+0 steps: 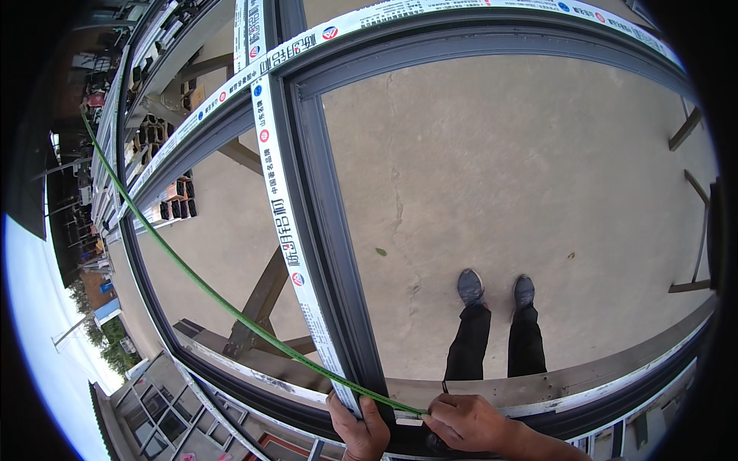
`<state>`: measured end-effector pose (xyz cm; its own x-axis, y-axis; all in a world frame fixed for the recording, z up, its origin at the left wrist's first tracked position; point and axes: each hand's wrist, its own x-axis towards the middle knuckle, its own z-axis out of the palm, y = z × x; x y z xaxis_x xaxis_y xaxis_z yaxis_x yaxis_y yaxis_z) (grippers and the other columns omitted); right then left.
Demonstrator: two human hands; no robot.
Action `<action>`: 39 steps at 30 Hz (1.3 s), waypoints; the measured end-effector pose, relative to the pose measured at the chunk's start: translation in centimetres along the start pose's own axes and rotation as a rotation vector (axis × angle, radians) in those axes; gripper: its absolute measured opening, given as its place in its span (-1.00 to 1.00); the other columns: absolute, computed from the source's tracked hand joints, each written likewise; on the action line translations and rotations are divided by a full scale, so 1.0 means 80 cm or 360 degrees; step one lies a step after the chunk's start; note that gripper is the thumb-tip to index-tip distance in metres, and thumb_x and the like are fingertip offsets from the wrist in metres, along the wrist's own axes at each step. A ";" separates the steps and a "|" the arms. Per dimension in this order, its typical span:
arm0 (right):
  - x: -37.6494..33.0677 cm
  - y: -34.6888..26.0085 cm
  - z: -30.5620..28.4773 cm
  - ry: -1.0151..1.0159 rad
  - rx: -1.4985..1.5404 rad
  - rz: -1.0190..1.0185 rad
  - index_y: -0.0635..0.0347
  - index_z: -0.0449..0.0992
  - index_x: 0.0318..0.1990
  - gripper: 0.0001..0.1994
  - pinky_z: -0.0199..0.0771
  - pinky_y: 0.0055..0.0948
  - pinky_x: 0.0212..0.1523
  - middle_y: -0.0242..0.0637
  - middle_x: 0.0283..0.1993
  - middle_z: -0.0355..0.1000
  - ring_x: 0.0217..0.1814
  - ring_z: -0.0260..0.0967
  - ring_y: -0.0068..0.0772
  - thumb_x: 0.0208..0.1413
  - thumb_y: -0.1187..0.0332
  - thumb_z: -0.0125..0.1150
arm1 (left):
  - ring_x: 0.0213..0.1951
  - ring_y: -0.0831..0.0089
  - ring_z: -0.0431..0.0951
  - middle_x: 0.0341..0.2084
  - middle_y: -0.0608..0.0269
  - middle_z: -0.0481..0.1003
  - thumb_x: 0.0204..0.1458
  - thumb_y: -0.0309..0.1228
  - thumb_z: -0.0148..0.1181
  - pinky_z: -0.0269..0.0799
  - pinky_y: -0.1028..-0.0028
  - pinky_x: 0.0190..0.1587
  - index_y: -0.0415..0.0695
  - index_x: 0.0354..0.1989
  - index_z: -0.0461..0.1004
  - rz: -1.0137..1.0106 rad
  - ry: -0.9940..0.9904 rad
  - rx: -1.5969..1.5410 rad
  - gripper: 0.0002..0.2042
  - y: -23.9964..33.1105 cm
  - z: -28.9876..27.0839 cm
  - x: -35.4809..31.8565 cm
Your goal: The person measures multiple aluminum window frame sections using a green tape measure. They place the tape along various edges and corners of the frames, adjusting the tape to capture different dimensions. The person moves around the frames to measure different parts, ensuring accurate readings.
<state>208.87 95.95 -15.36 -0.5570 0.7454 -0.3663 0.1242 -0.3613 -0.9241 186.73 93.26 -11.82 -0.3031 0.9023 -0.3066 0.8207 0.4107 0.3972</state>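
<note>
My right hand (465, 422) is closed at the near edge of a large dark grey metal frame, pinching the end of a long thin green strip (219, 296). From there the strip arcs away to the far left, crossing over the frame's middle bar (289, 230). White printed protective film covers the top of that bar. Around the bar's near end my left hand (360, 430) is closed, thumb on one side and fingers on the other, just below where the strip passes.
The frame's far rail (477, 23) also carries white film. Brown support legs (261, 296) stand under the frame. My shoes (470, 287) are on the concrete floor (500, 169), seen through the right opening. Stacked metal profiles (157, 203) lie at the left.
</note>
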 end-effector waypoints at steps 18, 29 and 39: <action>0.013 -0.002 -0.004 0.0009 0.0022 0.0060 0.29 0.47 -0.26 -0.78 0.61 -0.17 -0.39 -0.08 -0.30 0.61 -0.39 0.61 0.00 0.38 0.37 0.35 | -0.10 0.22 0.47 -0.08 -0.06 0.42 0.46 -0.37 0.04 0.44 0.22 0.02 -0.44 0.33 0.22 0.0008 -0.0092 -0.0008 -0.57 0.004 -0.003 0.016; 0.027 -0.022 -0.003 -0.0052 -0.0198 -0.0022 0.30 0.50 -0.28 -0.78 0.52 -0.22 -0.45 -0.17 -0.41 0.56 -0.49 0.56 -0.20 0.43 0.38 0.30 | -0.06 -0.23 0.53 -0.04 -0.34 0.45 0.27 -0.43 0.24 0.45 0.01 0.07 -0.48 0.20 0.34 0.0067 -0.0026 -0.0109 -0.56 -0.002 -0.006 0.010; 0.041 -0.050 0.014 -0.0066 -0.0232 0.0141 0.26 0.43 -0.25 -0.84 0.41 0.07 -0.32 0.09 -0.36 0.40 -0.32 0.43 0.32 0.38 0.42 0.26 | -0.06 -0.37 0.53 -0.07 -0.35 0.53 0.15 -0.35 0.37 0.50 -0.11 0.00 -0.38 0.22 0.43 -0.0030 0.0002 -0.0061 -0.48 -0.013 0.002 -0.006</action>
<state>205.64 99.19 -12.71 -0.5714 0.6895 -0.4450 0.2905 -0.3373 -0.8955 186.11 92.40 -12.24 -0.3192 0.8944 -0.3133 0.7958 0.4324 0.4239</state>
